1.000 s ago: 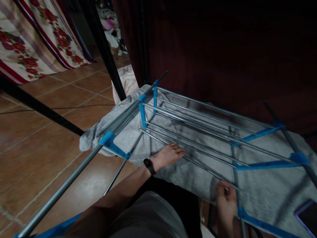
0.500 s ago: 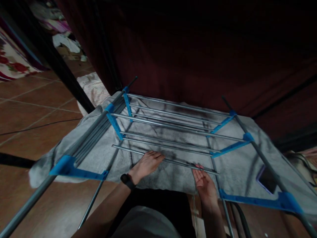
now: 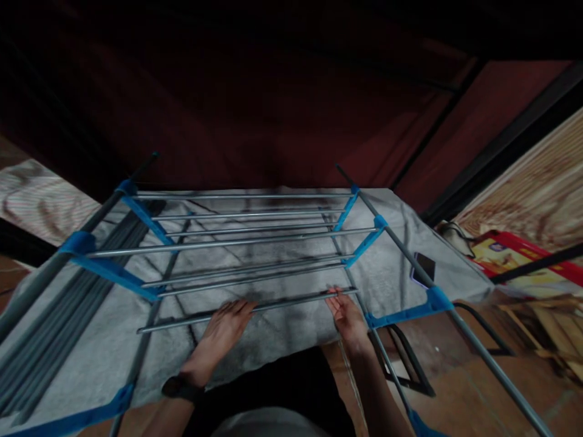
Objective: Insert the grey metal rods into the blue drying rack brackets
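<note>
A loose metal tube (image 3: 282,303) lies crosswise in front of me, its right end farther from me than its left. My left hand (image 3: 228,325), with a dark watch on the wrist, is closed over the tube left of its middle. My right hand (image 3: 347,315), palm turned up, has its fingers round the tube near the right end. Beyond my hands stands a partly assembled rack of grey tubes with blue plastic brackets (image 3: 364,247). Several crossbars (image 3: 237,241) span its two sides. The right bracket nearest my right hand (image 3: 410,311) carries no crossbar.
Several loose grey tubes (image 3: 77,309) lie in a bundle at the left on a grey blanket (image 3: 291,331). A phone (image 3: 423,269) rests on the blanket at the right. Dark red cloth (image 3: 255,121) hangs behind. Past the right edge are a red-and-yellow box (image 3: 510,255) and a black metal frame (image 3: 410,364).
My view has swung to the right, bringing the box into sight. Both hands stay on the tube, which now slants upward to the right in the picture instead of downward.
</note>
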`<action>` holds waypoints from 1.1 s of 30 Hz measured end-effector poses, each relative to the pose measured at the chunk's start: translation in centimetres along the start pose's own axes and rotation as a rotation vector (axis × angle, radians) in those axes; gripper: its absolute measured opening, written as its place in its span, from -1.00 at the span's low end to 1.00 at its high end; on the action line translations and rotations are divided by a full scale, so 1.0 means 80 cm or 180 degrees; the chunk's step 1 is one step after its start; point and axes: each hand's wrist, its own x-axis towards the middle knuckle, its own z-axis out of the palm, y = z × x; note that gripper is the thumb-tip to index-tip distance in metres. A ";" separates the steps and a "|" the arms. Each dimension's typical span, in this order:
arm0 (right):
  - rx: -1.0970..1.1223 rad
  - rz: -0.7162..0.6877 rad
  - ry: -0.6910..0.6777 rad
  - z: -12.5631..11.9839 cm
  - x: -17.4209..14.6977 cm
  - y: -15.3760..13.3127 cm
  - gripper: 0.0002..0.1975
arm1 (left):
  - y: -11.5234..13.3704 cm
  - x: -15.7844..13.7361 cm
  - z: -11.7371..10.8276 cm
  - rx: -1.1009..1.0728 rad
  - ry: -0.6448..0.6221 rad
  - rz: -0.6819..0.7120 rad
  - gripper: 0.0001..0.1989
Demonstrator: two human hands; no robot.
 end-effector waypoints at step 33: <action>0.0244 0.0630 0.0116 -0.007 0.016 0.026 -0.49 | -0.006 -0.055 0.031 0.1400 0.0177 -0.0437 -0.58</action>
